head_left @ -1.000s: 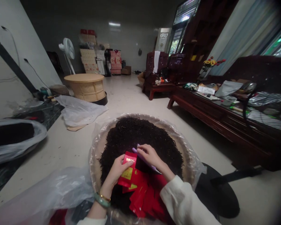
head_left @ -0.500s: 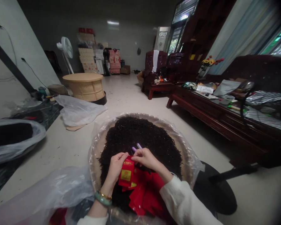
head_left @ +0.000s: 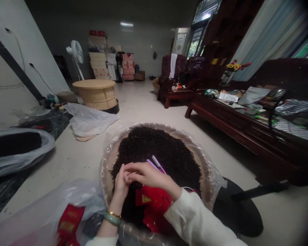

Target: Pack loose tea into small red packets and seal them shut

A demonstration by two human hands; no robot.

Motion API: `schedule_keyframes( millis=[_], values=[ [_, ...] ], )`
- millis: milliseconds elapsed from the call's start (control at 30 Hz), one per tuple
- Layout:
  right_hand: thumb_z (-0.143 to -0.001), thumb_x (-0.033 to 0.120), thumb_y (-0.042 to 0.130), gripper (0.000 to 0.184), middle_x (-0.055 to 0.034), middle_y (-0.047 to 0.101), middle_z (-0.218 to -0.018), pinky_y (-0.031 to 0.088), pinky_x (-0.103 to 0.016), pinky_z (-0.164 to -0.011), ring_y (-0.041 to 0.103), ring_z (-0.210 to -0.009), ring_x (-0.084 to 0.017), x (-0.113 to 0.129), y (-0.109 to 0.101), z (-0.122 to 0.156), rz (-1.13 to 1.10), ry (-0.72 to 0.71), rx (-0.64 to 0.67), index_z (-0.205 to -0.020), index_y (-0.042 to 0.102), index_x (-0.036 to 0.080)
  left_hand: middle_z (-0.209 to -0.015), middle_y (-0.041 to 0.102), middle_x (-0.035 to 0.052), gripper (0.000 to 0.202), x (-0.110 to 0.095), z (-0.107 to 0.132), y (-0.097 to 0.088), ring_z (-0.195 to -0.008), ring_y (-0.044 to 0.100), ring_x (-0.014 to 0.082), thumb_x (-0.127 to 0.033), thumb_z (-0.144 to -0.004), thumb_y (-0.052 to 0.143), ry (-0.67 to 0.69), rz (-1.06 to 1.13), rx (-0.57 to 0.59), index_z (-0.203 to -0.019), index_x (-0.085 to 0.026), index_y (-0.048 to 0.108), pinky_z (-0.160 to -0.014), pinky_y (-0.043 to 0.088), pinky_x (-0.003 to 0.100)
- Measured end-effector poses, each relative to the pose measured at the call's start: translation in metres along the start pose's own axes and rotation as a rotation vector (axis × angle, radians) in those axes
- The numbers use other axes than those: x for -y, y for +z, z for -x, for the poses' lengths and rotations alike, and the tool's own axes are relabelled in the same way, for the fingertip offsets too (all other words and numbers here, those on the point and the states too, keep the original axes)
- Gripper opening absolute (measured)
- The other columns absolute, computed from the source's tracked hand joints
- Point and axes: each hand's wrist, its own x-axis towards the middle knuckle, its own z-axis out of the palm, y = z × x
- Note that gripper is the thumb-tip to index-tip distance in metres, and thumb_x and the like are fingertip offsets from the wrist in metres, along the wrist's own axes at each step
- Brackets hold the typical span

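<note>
My left hand (head_left: pixel 121 182) and my right hand (head_left: pixel 146 175) meet over a large round basket (head_left: pixel 105 164) lined with clear plastic. Their fingers are bent and pressed against each other; whatever lies between them is hidden. Under them spreads a heap of dark, twisted dried leaves (head_left: pixel 156 143) that look like tea. Red packets (head_left: pixel 156 205) with gold print lie on the heap below my right wrist. Two slim purple pen-like sticks (head_left: pixel 157 164) rest on the leaves just beyond my right hand. Left of my left forearm, a blurred red packet (head_left: pixel 70 220) is at the plastic bag.
Crumpled clear plastic (head_left: pixel 53 201) covers the lower left. Another plastic-lined container (head_left: pixel 47 145) of dark material stands at the left. A black round base (head_left: pixel 237 208) sits right of the basket. Farther off are a round woven table (head_left: pixel 93 83) and a long wooden table (head_left: pixel 218 118).
The red packet held between both hands has left them, and a blurred one now shows at the lower left. My fingers have come together. The view has shifted slightly left.
</note>
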Motion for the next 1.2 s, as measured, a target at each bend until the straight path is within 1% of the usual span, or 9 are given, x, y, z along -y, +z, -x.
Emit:
schedule_keyframes(
  millis=[167,267,367,467,600,700,900,1100,1200],
  values=[
    [-0.060,0.008,0.078,0.018,-0.0030,0.070,-0.077,0.034,-0.052,-0.104,0.064,-0.082,-0.022,-0.055,-0.011,0.021,0.709,0.059,0.121,-0.071,0.071,0.020,-0.089,0.074,0.0134,0.028,-0.008,-0.001,0.007,-0.077,0.072,0.0213,-0.037,-0.084,0.052,-0.010,-0.049,-0.043,-0.097,-0.013,0.061,-0.061,0.052,0.028],
    [-0.066,0.011,0.076,0.011,0.0004,0.068,-0.070,0.044,-0.044,-0.096,0.064,-0.074,-0.018,-0.061,-0.023,0.030,0.629,0.101,0.082,-0.066,0.070,0.021,-0.087,0.075,0.0125,0.025,-0.008,-0.001,0.009,-0.080,0.071,0.0211,-0.032,-0.080,0.056,0.018,-0.066,-0.071,-0.095,-0.013,0.063,-0.064,0.051,0.027],
    [-0.079,0.017,0.067,0.006,-0.0015,0.070,-0.073,0.051,-0.030,-0.072,0.064,-0.068,-0.016,-0.045,-0.038,0.032,0.444,0.155,-0.191,-0.074,0.070,0.020,-0.094,0.074,0.0122,0.027,-0.009,-0.001,0.010,-0.082,0.069,0.0198,-0.031,-0.078,0.058,0.060,-0.055,-0.110,-0.098,-0.014,0.063,-0.067,0.051,0.027],
    [-0.087,0.025,0.059,0.011,-0.0048,0.070,-0.082,0.051,-0.029,-0.070,0.064,-0.075,-0.017,-0.033,-0.040,0.032,0.370,-0.022,-0.453,-0.083,0.068,0.020,-0.103,0.072,0.0130,0.031,-0.013,0.002,0.015,-0.086,0.069,0.0199,-0.034,-0.081,0.056,0.024,0.033,-0.095,-0.105,-0.016,0.061,-0.076,0.053,0.031],
    [-0.093,0.024,0.050,0.018,-0.0074,0.070,-0.096,0.051,-0.032,-0.084,0.064,-0.093,-0.017,-0.039,-0.016,0.036,0.403,-0.340,-0.268,-0.088,0.066,0.020,-0.102,0.072,0.0141,0.042,-0.017,0.007,0.025,-0.092,0.068,0.0243,-0.035,-0.073,0.067,-0.077,0.069,0.108,-0.108,-0.012,0.063,-0.078,0.054,0.033],
    [-0.089,0.031,0.058,0.017,-0.0078,0.065,-0.112,0.049,-0.037,-0.093,0.059,-0.107,-0.019,-0.046,-0.004,0.040,0.408,-0.314,-0.162,-0.102,0.065,0.023,-0.098,0.074,0.0101,0.050,-0.016,0.009,0.029,-0.091,0.068,0.0233,-0.026,-0.061,0.078,0.029,0.007,0.189,-0.107,-0.013,0.064,-0.079,0.053,0.030],
    [-0.087,0.023,0.055,0.057,-0.0174,0.053,-0.126,0.045,-0.051,-0.096,0.048,-0.115,-0.029,-0.058,-0.016,0.024,0.616,-0.089,-0.582,-0.141,0.038,0.020,-0.096,0.074,0.0079,0.050,-0.008,0.015,0.030,-0.080,0.068,0.0187,-0.030,-0.063,0.078,0.038,-0.108,0.223,-0.110,-0.016,0.065,-0.070,0.052,0.026],
    [-0.090,0.018,0.047,0.042,-0.0156,0.058,-0.119,0.049,-0.047,-0.090,0.050,-0.110,-0.028,-0.072,-0.008,0.015,0.736,-0.166,-0.627,-0.132,0.049,0.019,-0.095,0.074,0.0087,0.056,-0.007,0.017,0.030,-0.083,0.068,0.0220,-0.032,-0.063,0.077,0.043,-0.147,0.221,-0.115,-0.015,0.065,-0.077,0.052,0.031],
    [-0.092,0.018,0.047,0.025,-0.0138,0.060,-0.110,0.050,-0.043,-0.084,0.052,-0.103,-0.026,-0.076,-0.002,0.018,0.800,-0.209,-0.713,-0.112,0.062,0.020,-0.096,0.074,0.0091,0.053,-0.006,0.016,0.028,-0.085,0.068,0.0229,-0.032,-0.064,0.077,0.050,-0.173,0.216,-0.113,-0.015,0.066,-0.077,0.052,0.032]
  ],
)
